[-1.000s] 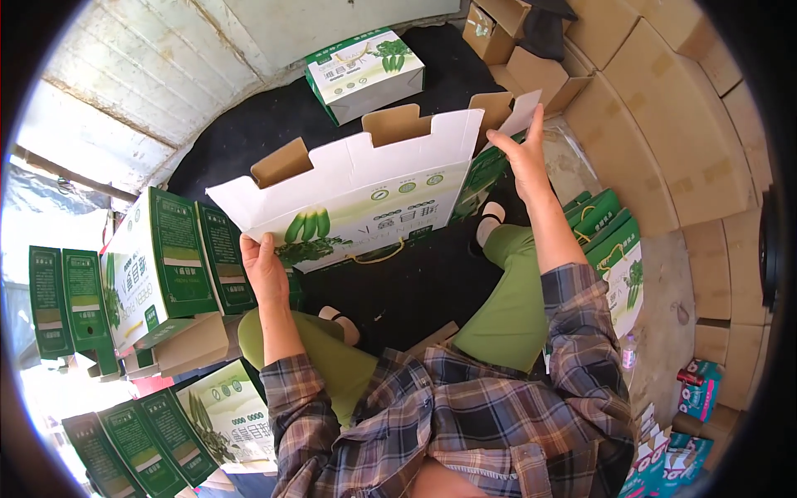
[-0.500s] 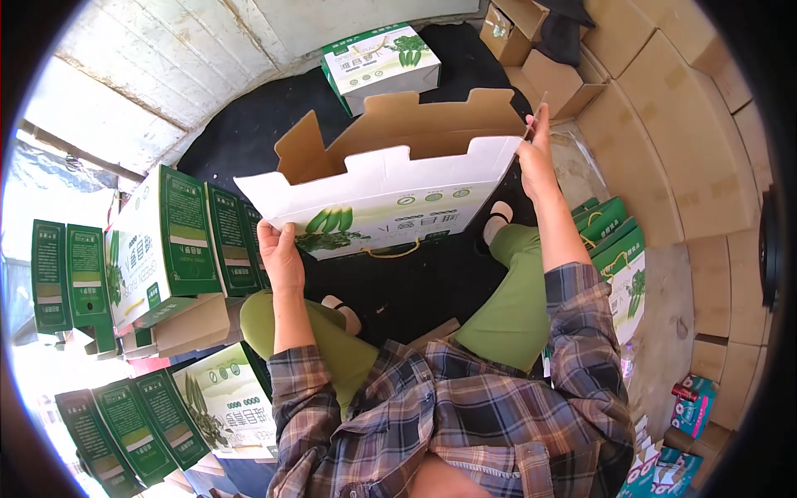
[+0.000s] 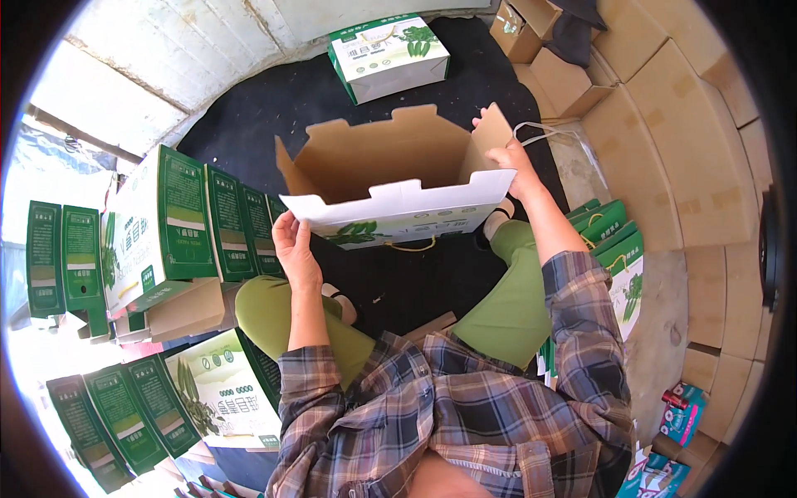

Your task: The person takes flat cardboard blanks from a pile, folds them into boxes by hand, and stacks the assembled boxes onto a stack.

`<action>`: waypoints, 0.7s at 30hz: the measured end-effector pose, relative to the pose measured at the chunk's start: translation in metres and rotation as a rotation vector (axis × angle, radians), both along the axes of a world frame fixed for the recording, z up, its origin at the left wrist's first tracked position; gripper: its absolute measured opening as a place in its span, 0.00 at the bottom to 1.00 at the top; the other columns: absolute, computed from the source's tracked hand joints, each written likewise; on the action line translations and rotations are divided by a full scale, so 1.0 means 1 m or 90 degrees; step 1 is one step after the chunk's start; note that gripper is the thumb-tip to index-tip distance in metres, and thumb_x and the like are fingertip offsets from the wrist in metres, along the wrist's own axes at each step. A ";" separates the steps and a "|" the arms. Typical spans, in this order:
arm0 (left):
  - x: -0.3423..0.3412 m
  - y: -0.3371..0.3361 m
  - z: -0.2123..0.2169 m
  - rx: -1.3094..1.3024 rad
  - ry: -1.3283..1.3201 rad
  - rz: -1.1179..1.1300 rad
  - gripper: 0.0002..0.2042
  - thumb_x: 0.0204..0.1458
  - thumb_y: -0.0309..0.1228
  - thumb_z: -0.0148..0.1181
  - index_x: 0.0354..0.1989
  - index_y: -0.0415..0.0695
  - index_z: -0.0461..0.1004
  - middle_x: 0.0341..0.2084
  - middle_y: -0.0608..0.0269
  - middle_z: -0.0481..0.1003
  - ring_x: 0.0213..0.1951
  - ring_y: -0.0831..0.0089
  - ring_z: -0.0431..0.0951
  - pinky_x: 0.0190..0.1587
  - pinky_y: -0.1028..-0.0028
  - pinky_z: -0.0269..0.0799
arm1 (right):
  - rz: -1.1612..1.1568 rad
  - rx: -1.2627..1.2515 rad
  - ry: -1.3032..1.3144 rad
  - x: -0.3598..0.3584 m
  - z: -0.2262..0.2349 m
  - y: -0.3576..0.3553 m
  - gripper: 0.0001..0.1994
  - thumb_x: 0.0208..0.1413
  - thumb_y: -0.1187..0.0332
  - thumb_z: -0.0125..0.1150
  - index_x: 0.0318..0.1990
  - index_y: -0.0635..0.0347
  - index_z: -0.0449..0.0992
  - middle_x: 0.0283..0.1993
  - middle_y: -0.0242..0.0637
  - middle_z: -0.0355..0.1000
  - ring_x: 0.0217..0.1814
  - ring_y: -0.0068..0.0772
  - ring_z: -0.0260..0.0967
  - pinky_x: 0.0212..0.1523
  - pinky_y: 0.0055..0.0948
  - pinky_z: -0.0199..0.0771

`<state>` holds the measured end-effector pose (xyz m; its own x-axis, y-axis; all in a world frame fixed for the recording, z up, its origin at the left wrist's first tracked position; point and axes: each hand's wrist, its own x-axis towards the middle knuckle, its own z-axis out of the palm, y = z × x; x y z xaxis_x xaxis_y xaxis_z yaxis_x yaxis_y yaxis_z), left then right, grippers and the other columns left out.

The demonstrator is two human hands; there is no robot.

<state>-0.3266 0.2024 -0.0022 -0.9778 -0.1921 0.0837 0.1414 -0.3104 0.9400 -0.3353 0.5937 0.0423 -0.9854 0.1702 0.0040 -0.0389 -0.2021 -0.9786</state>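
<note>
In front of me is a cardboard gift box [image 3: 398, 197] with its flaps standing up, its brown inside showing, and white walls printed with green vegetables. A yellow rope handle [image 3: 413, 247] hangs on its near wall. My left hand [image 3: 297, 247] pinches the near left corner between thumb and fingers. At the right end, my right hand [image 3: 516, 166] grips the side flap [image 3: 492, 137], thumb on the inner face and fingers behind it. The bottom of the box is hidden from me.
Finished-looking printed boxes [image 3: 187, 228] stand in rows at my left, with more [image 3: 220, 390] nearer. Another closed box [image 3: 390, 62] sits on the black cloth [image 3: 249, 108] ahead. Flat printed cartons [image 3: 618, 257] lean at my right, beside stacked brown cartons [image 3: 664, 133].
The box has tipped and spread wider, so more of its inside shows. My right hand has moved left and nearer, taking the right side flap inward; my left hand shifted slightly right.
</note>
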 end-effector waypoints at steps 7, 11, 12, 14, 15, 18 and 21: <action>0.010 0.020 0.027 -0.243 0.089 0.078 0.26 0.48 0.19 0.61 0.57 0.40 0.61 0.54 0.53 0.65 0.56 0.65 0.66 0.59 0.68 0.61 | -0.023 -0.011 -0.030 0.000 -0.023 0.006 0.35 0.47 0.82 0.43 0.67 0.56 0.51 0.68 0.37 0.54 0.68 0.31 0.52 0.66 0.31 0.50; 0.012 0.032 0.068 -0.729 0.408 0.098 0.28 0.41 0.23 0.65 0.54 0.42 0.66 0.53 0.54 0.66 0.56 0.54 0.64 0.60 0.59 0.58 | -0.014 0.025 -0.057 0.003 -0.018 0.006 0.34 0.48 0.81 0.43 0.67 0.56 0.51 0.68 0.36 0.54 0.68 0.32 0.53 0.66 0.31 0.50; 0.010 0.034 0.075 -0.825 0.416 0.036 0.28 0.41 0.26 0.66 0.54 0.43 0.67 0.52 0.56 0.66 0.56 0.56 0.64 0.60 0.58 0.57 | -0.005 0.015 -0.056 0.004 -0.018 0.006 0.34 0.48 0.81 0.43 0.67 0.56 0.51 0.68 0.36 0.54 0.68 0.32 0.53 0.66 0.31 0.50; 0.000 0.034 0.079 -0.936 0.406 -0.055 0.30 0.40 0.34 0.68 0.55 0.46 0.66 0.50 0.58 0.68 0.54 0.59 0.66 0.59 0.58 0.59 | 0.002 0.020 -0.055 0.006 -0.014 0.005 0.34 0.48 0.81 0.43 0.67 0.57 0.51 0.68 0.37 0.54 0.68 0.32 0.52 0.66 0.31 0.50; -0.005 0.032 0.081 -0.937 0.405 -0.053 0.30 0.40 0.34 0.68 0.55 0.46 0.66 0.50 0.58 0.68 0.54 0.59 0.66 0.59 0.58 0.59 | 0.005 0.025 -0.055 0.007 -0.013 0.003 0.34 0.48 0.81 0.43 0.67 0.58 0.51 0.67 0.37 0.54 0.68 0.32 0.52 0.66 0.31 0.50; -0.026 0.023 0.085 -1.044 0.270 -0.148 0.35 0.37 0.38 0.69 0.57 0.47 0.64 0.47 0.59 0.71 0.51 0.58 0.69 0.54 0.61 0.63 | -0.005 0.056 -0.057 0.007 -0.014 0.007 0.34 0.48 0.81 0.44 0.67 0.59 0.50 0.67 0.39 0.54 0.68 0.33 0.52 0.66 0.30 0.50; -0.037 0.010 0.073 -1.060 0.111 -0.102 0.34 0.38 0.37 0.69 0.57 0.48 0.64 0.47 0.58 0.72 0.51 0.58 0.69 0.55 0.61 0.61 | -0.006 0.025 -0.065 0.007 -0.009 0.002 0.33 0.49 0.80 0.44 0.66 0.61 0.50 0.67 0.40 0.54 0.69 0.33 0.51 0.67 0.30 0.48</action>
